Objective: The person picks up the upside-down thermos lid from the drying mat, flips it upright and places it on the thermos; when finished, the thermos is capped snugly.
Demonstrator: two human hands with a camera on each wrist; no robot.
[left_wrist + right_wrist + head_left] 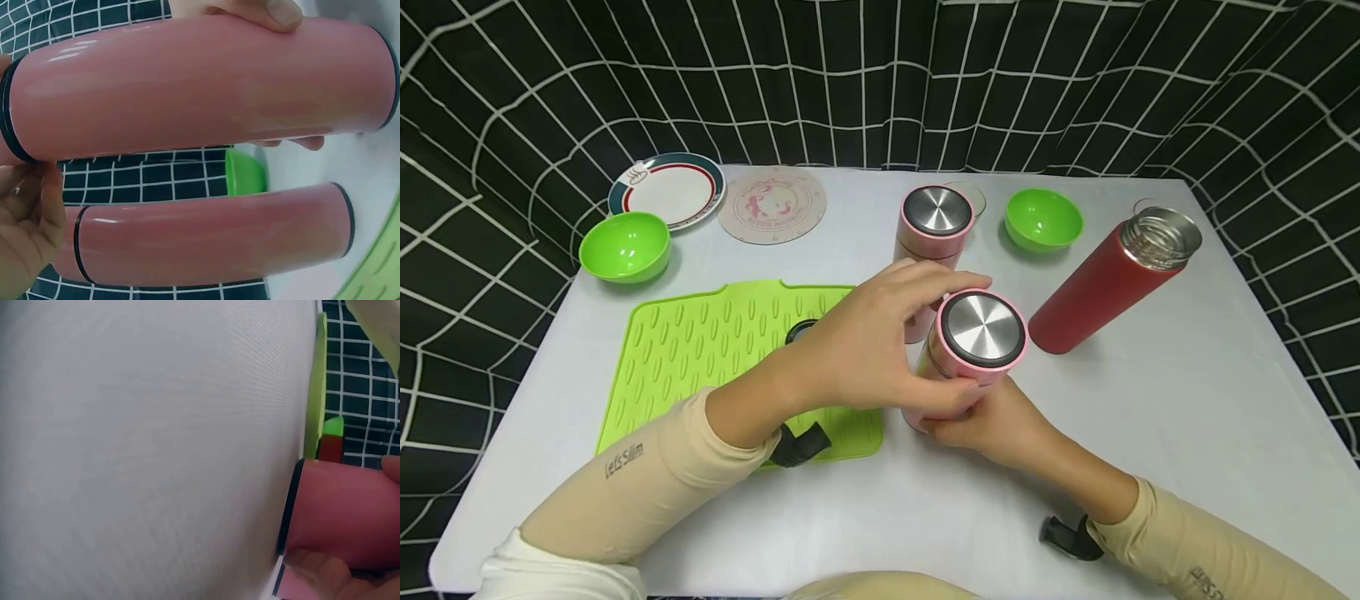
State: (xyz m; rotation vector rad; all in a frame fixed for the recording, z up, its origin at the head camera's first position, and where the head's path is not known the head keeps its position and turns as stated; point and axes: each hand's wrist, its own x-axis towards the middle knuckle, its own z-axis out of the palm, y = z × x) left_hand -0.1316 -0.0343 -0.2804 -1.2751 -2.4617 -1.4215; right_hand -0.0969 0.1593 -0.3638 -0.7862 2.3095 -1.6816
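A pink insulated bottle (981, 342) with a steel-topped lid stands tilted at the table's middle, and both hands are on it. My left hand (910, 342) grips its upper part just below the lid, fingers curled round it. My right hand (985, 421) holds its lower body near the base. In the left wrist view this bottle (200, 87) fills the top, with my palm (25, 231) at its lid end. The right wrist view has its base (337, 506) just off the white table (144, 450). A second pink bottle (936, 221) stands behind it.
A red bottle (1105, 283) with an open steel mouth stands to the right. A green ribbed mat (700, 350) lies to the left, with a small dark object (801, 331) on it. Two green bowls (625, 246) (1043, 218), a plate (670, 190) and a round coaster (772, 204) lie further back.
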